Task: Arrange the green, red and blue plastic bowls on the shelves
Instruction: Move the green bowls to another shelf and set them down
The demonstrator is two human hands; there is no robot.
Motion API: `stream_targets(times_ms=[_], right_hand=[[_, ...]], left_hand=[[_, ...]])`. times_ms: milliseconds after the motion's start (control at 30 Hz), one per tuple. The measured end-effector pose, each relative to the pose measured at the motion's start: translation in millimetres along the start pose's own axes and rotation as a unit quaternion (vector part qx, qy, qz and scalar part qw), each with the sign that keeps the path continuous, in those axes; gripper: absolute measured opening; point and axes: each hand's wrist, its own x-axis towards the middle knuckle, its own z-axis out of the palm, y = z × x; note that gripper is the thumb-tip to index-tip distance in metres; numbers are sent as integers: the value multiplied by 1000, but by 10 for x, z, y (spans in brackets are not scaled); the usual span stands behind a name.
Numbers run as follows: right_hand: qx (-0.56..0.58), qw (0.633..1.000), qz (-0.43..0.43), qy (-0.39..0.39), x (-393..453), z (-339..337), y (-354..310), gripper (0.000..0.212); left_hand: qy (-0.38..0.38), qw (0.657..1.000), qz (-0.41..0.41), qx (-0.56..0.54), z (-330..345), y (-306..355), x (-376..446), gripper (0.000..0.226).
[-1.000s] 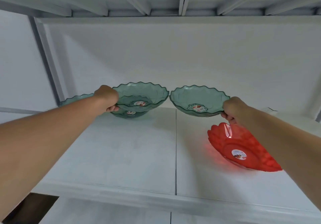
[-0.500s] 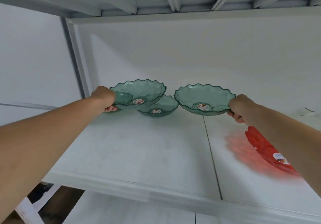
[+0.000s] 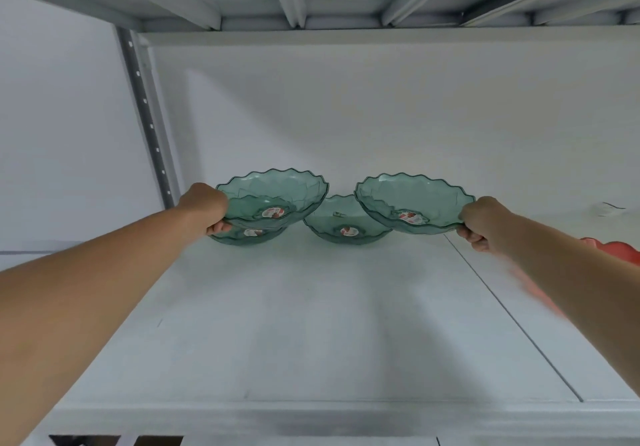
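two green bowls already sit at the back of the white shelf (image 3: 311, 324): the back-left bowl (image 3: 249, 234) and the middle bowl (image 3: 346, 227). the left hand (image 3: 207, 210) pinches the rim of another green bowl (image 3: 273, 192), held over the back-left one (about to nest, i'd guess). the right hand (image 3: 485, 220) grips a fourth green bowl (image 3: 412, 199) by its edge, above the shelf. a red bowl (image 3: 616, 248) waits at the right. no blue ones in sight. every bowl looks empty, stickers aside.
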Motion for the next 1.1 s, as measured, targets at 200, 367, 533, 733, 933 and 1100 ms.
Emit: stream_targets(times_ms=[200,367,533,733,933,1100], right_hand=[[-24,1000,-5,-19,65,309,-222,24],[-70,996,15,-52,42,655,-428,32],[-67,997,32,-38,50,976,-541,30],[-98,995,-7,12,192,1247,-490,31],[-188,977,-50,89,408,1364,-346,11],[-283,948,-85,121,345,1367,-283,6]], left_hand=[[35,999,-23,-14,-208,-55,180,26],[79,997,-24,-7,-370,-104,401,24],[81,995,-23,44,-365,-148,623,21],[103,979,26,171,-204,-305,975,25],[96,976,40,190,-37,-518,1193,38],[108,969,57,216,45,-549,1241,56]])
